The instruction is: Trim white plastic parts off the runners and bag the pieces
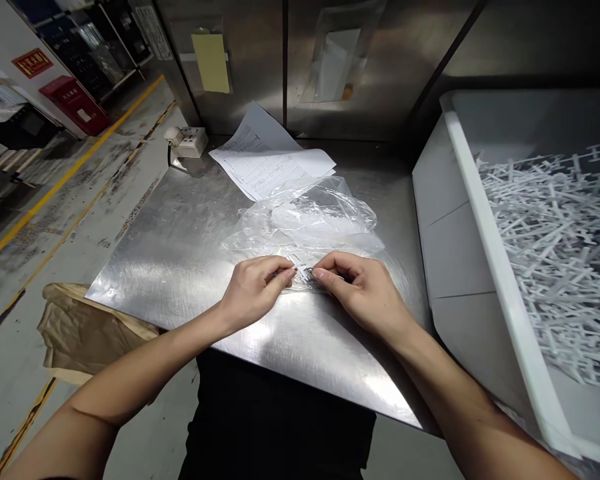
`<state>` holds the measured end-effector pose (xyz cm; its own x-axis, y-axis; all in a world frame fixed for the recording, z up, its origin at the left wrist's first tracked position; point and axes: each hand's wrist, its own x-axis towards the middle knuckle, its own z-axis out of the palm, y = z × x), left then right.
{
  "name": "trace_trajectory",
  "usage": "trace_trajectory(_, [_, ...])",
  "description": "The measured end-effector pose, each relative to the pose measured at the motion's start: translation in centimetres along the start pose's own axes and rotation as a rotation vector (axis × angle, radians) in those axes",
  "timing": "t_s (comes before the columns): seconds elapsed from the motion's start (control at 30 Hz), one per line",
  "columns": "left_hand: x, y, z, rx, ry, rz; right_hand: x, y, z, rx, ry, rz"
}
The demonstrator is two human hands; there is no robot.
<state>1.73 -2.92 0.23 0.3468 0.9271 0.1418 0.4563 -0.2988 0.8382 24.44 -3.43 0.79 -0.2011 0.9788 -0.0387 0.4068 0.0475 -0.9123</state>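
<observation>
Both hands meet over the front of a clear plastic bag (320,217) lying on a metal table (165,247). My left hand (255,287) pinches a small white plastic piece (300,268) with crossed thin bars, like those in the bin at right. Opposite it, my right hand (363,287) is closed, thumb against forefinger, on a small dark metallic part (309,272) that touches or nearly touches the white piece. That part is too small to name, and the fingertips partly cover it.
To the right stands a large white bin (473,193) heaped with white plastic pieces (560,253). Printed sheets (270,160) lie behind the bag. A power strip (190,142) sits at the back left corner. An open brown bag (80,333) is below the table's left edge.
</observation>
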Motion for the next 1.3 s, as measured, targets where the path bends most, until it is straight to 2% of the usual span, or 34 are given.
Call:
trace_trajectory(0.13, [-0.1,-0.1,-0.1,-0.025,0.030,0.011,-0.4,-0.9,-0.3,0.039,0.058,-0.097])
trace_trajectory(0.2, [-0.1,-0.2,0.0,-0.025,0.049,0.036,-0.5,-1.3,-0.4,0.042,0.049,-0.130])
trace_trajectory(0.4, [-0.1,-0.4,0.0,0.031,0.082,0.124,-0.7,-1.5,-0.4,0.023,-0.048,-0.146])
trace_trajectory(0.7, [-0.2,-0.4,0.1,0.051,0.090,0.144,-0.9,-1.2,-0.1,0.041,-0.044,-0.164])
trace_trajectory(1.0, [-0.1,-0.4,0.3,0.137,0.078,0.077,-0.6,-0.5,0.8,0.108,-0.019,-0.030])
trace_trajectory(1.17, [-0.1,-0.4,0.5,0.150,0.087,0.106,-0.5,-0.8,0.5,0.192,0.070,-0.065])
trace_trajectory(1.3, [0.1,-0.7,0.7,0.192,0.118,0.249,-0.7,-0.7,0.4,0.172,0.251,-0.137])
